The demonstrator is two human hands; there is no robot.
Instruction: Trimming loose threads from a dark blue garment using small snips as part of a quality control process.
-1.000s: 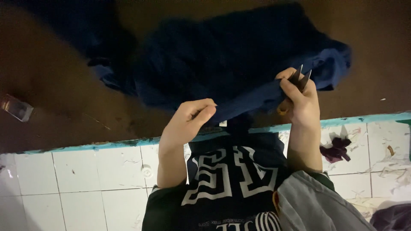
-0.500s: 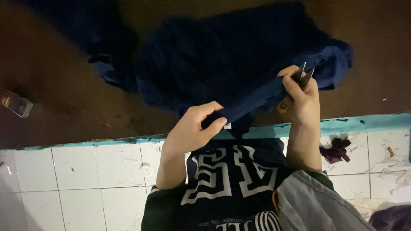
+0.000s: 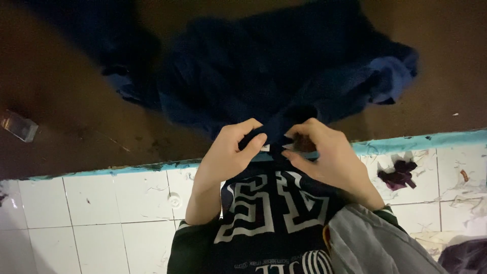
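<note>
Both hands pinch the dark blue cloth (image 3: pixel 284 76) at its near edge, left hand (image 3: pixel 231 152) and right hand (image 3: pixel 324 155) close together, grip clamped on fabric. Soft, limp stuff; it looks best held by that edge over the worktop (image 3: pixel 66 101).

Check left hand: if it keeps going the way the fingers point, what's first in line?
The left hand points right, toward the right hand. First comes the dark blue cloth pinched between them, then probably the right fingertips; depth is unclear.
</note>
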